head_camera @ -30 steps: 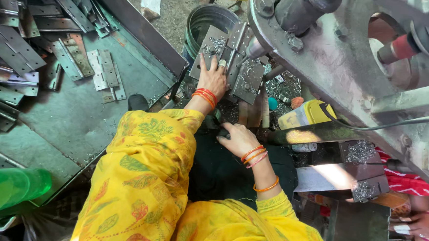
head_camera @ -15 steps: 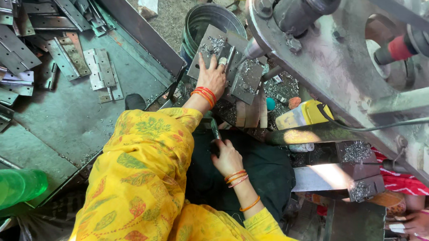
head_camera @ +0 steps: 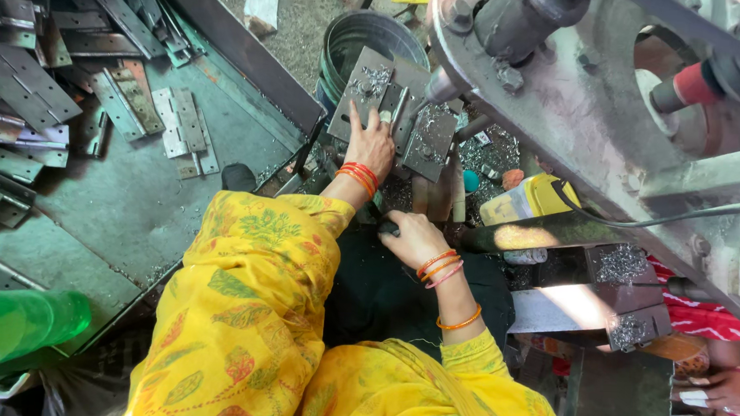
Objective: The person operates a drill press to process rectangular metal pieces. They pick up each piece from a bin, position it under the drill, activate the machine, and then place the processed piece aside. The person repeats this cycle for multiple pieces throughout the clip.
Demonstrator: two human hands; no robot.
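Sleeves in yellow up close; right hand (head_camera: 415,237) w/ its grip closed round a small dark handle (head_camera: 388,227), low by the lap. Farther up, left hand (head_camera: 373,145) lies flat, fingers spread, pinning a grey hinge plate (head_camera: 392,108) under the drill bit (head_camera: 437,87). Plate looks stiff, heavy steel, sharp-edged, gritty w/ swarf — best held by flat faces, clear of holes.

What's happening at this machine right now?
A person in yellow sleeves works at a drill press. The left hand presses flat on a grey metal hinge plate lying under the drill bit. The right hand grips a dark handle lower down. More hinges lie piled on the green table.
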